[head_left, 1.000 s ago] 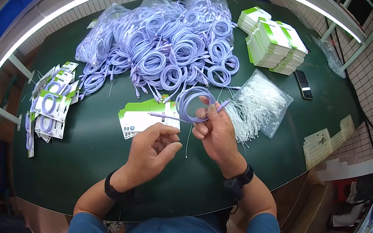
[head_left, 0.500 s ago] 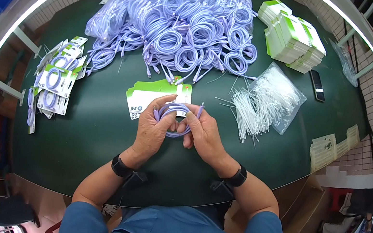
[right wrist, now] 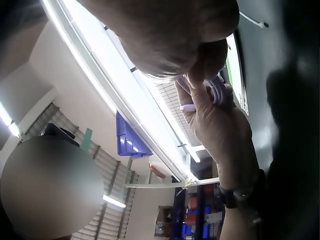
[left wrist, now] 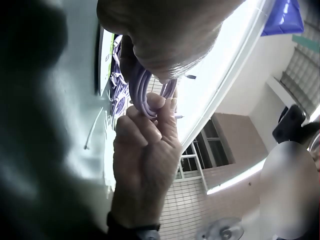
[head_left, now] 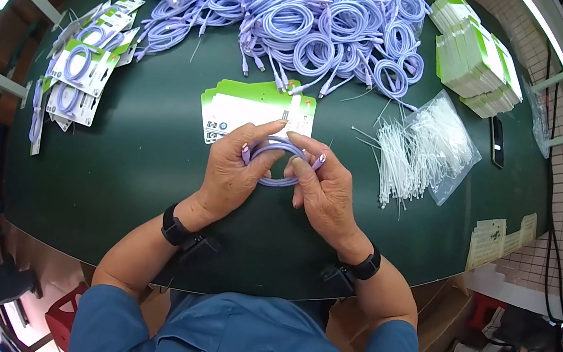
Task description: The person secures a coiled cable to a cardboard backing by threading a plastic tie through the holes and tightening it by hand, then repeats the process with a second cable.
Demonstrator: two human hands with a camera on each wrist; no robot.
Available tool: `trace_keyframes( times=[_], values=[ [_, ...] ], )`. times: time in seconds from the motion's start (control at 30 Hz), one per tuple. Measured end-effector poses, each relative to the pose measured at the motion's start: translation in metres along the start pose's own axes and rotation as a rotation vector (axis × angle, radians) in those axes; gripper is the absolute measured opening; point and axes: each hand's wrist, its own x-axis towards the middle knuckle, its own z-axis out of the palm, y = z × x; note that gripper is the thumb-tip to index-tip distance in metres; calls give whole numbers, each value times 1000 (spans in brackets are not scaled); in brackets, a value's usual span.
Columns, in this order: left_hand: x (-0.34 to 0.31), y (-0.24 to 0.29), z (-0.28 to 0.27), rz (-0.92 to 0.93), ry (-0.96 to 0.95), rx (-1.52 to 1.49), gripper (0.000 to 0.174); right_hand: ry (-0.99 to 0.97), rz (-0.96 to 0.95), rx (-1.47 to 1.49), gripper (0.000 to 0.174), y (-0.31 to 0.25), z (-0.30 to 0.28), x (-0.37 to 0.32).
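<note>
A coiled lilac cable is held between both hands over the near middle of the table. My left hand grips its left side, thumb inside the loop, with one plug end poking out by the fingers. On the other side my right hand pinches the coil, and the second plug end points up beside the index finger. The left wrist view shows the stacked turns of the coil. Just beyond the hands lie white and green cardboard cards, partly behind the fingertips.
A big heap of coiled lilac cables covers the back. White cable ties spill from a clear bag at right, near stacked cards and a phone. Carded cables are piled at left.
My left hand came in from beside the coil and took hold of its left side. Both hands now hold the coil nearer to me, and the head view has tilted down.
</note>
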Motion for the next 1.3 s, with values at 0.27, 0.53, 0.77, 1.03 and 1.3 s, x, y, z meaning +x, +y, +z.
trace_keyframes(
  times=[0.27, 0.53, 0.77, 1.03, 1.3],
  values=[
    [8, -3, -8, 284, -77, 544, 56, 57, 33, -22, 36, 3, 3, 3],
    [10, 0, -14, 327, -155, 741, 55, 0, -14, -225, 35, 7, -2, 5],
    [14, 6, -18, 219, -243, 557, 42, -7, 100, -79, 35, 10, -7, 6],
    [26, 18, -32, -386, -441, -54, 36, -465, 287, -117, 28, -1, -27, 15],
    [15, 8, -25, -566, -235, -742, 46, -463, 304, 200, 37, -7, -29, 16]
  ],
)
